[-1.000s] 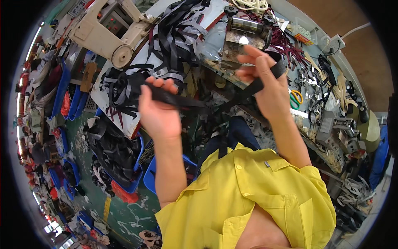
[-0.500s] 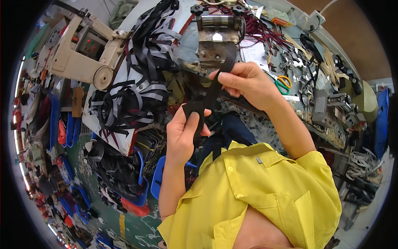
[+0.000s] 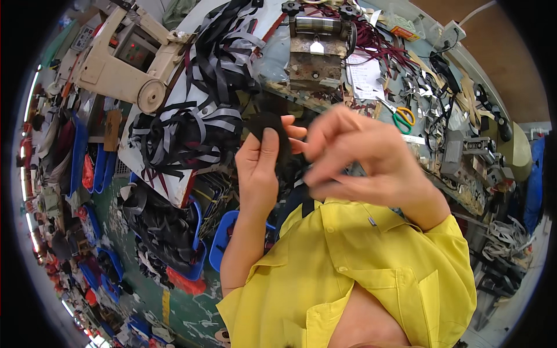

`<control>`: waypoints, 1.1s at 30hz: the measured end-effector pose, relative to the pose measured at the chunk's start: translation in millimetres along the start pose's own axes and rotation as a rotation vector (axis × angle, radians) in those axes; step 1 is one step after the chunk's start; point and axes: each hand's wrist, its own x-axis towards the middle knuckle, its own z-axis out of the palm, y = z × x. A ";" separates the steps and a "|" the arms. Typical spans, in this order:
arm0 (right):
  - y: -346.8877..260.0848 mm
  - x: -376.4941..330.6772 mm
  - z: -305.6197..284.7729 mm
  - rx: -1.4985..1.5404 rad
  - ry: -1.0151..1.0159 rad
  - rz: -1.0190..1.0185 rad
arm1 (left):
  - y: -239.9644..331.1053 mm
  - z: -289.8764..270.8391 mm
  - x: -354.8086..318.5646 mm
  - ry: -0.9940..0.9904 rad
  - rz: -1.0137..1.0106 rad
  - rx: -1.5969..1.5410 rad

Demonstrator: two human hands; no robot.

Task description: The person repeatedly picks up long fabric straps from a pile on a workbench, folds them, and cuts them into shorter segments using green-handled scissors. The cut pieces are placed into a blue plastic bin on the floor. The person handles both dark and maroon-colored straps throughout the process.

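A black strap is pinched in my left hand, thumb laid along its face, in front of the bench edge. Part of the strap hangs down behind the fingers and is lost against the dark background. To the right and close by, my right hand is smeared by motion. Its fingers curve toward the left hand, and whether they hold anything is not clear. A small machine with a metal roller stands on the bench beyond both hands.
Piles of black and grey straps cover the white table at left, beside a beige sewing machine. Scissors with green and orange handles lie on the cluttered bench at right. Blue bins with dark pieces stand on the floor at left.
My right hand has let go of the strap's upper part and dropped lower, nearer my chest. The strap no longer stretches up to the right; it is bunched at my left hand.
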 end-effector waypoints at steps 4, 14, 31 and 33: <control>16.4 21.7 7.2 0.088 0.100 0.285 | 3.4 19.2 -6.8 -0.116 0.085 -0.244; 20.8 18.6 0.1 0.272 0.105 0.306 | 3.2 19.7 -13.6 -0.165 0.085 -0.055; 39.1 2.3 0.3 0.002 0.346 -0.155 | -4.0 19.8 -12.8 -0.112 -0.082 -0.216; 35.0 0.8 -0.6 0.097 0.308 -0.070 | -5.1 19.3 -12.0 -0.133 -0.094 -0.224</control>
